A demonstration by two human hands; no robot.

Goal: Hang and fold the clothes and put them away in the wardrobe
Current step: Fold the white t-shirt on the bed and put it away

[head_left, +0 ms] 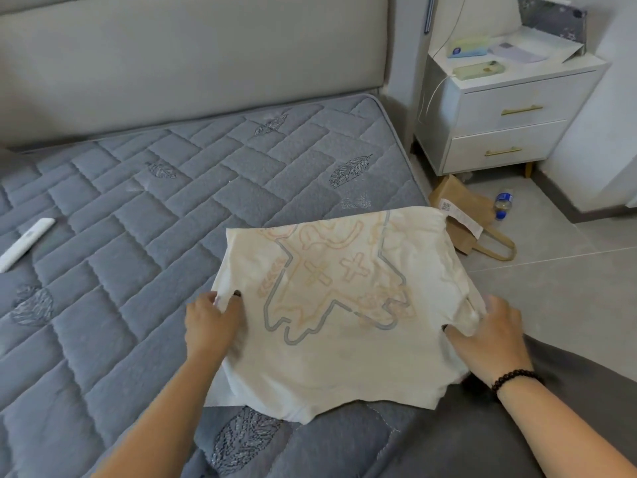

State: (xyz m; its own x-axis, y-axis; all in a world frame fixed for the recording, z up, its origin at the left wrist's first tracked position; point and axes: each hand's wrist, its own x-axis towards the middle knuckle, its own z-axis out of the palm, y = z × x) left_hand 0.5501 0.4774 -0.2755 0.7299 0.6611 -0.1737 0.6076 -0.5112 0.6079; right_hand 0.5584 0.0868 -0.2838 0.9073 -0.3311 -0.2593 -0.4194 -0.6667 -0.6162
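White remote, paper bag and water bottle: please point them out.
white remote (24, 243), head view, middle of its body.
paper bag (458, 201), head view, upper brown panel.
water bottle (503, 204), head view, clear middle.

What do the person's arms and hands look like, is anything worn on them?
Both forearms are bare, with no sleeves in view. The left hand has a dark painted nail on the thumb and no jewellery that shows. The right hand also shows a dark nail, and its wrist carries a bracelet of round dark beads. No watch, rings or gloves are visible.
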